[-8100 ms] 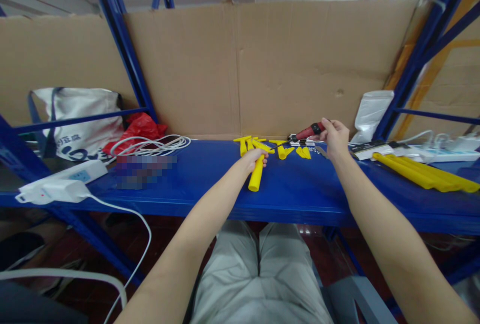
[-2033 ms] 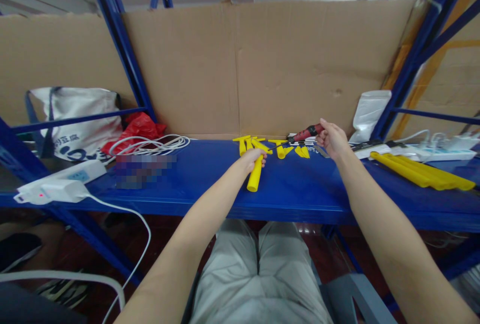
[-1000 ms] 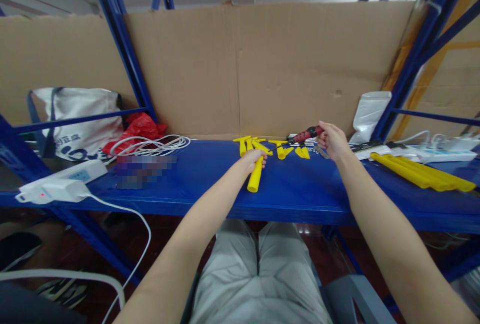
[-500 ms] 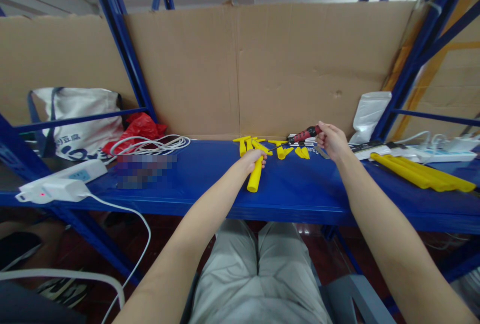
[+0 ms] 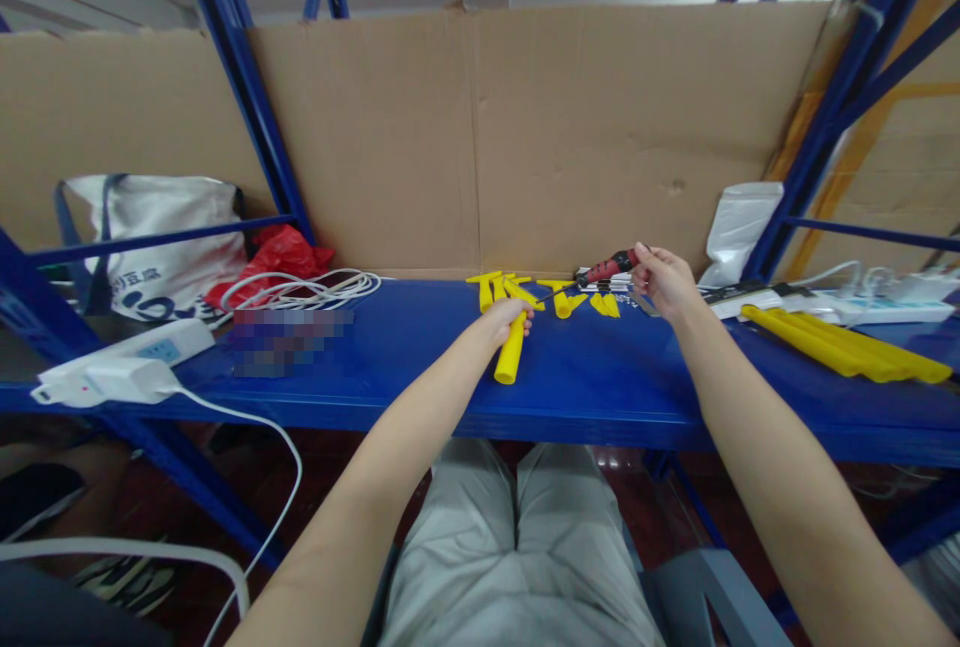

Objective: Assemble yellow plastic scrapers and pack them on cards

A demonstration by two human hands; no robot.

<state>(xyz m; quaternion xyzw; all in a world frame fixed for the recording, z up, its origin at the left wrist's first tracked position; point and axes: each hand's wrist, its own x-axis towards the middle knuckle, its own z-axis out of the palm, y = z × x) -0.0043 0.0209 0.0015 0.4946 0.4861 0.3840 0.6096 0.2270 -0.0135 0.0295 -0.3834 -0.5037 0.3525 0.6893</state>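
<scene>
My left hand (image 5: 513, 321) is closed around a yellow tube (image 5: 509, 357), whose open lower end points toward me over the blue shelf. In my right hand (image 5: 663, 279) is the end of a screwdriver (image 5: 604, 269) with a red and black handle. Its thin shaft slopes down to the left, and the tip is at the fingers of my left hand; what it touches there is hidden. Behind and beside my left hand lie several small yellow pieces (image 5: 561, 303), some tube-like and some flat.
Several long yellow tubes (image 5: 847, 345) lie at the right, near a white power strip (image 5: 892, 309) and a white pouch (image 5: 744, 227). On the left are another power strip (image 5: 161, 339), coiled white cable (image 5: 322, 289), a red plastic bag (image 5: 281, 260) and a cloth bag (image 5: 169, 227). Cardboard (image 5: 585, 137) stands behind.
Both hands stay in nearly the same place. The screwdriver's handle looks slightly turned in my right fingers.
</scene>
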